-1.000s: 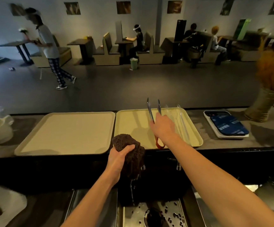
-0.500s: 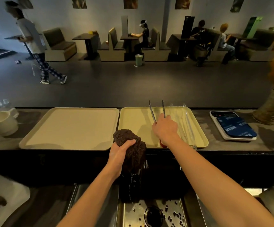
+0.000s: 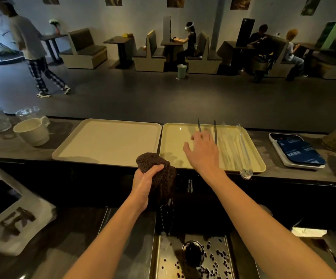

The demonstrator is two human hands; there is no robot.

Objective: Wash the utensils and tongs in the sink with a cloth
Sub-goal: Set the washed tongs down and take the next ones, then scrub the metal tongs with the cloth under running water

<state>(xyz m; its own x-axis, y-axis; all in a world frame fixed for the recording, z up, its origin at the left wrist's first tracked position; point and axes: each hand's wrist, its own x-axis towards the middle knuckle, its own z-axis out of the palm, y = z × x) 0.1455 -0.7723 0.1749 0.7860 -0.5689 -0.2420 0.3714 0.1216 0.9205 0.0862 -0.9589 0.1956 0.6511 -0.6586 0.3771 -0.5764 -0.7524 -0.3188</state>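
"Two hands, doing what?"
"The left hand (image 3: 145,179) has its grip closed round a dark cloth (image 3: 153,161) above the sink (image 3: 164,256). The right hand (image 3: 203,153), grip open, hovers over the tray (image 3: 173,146); the metal tongs (image 3: 215,135) there perhaps touch its fingertips."

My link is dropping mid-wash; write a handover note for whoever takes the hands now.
Left hand: grips the brown cloth above the sink.
Right hand: open, fingers spread over the metal tongs on the right tray; contact unclear.
Clear utensils lie beside the tongs on that tray.
Done: cannot tell which pieces are washed.
Left: bring each piece to the sink and wipe it with the cloth.
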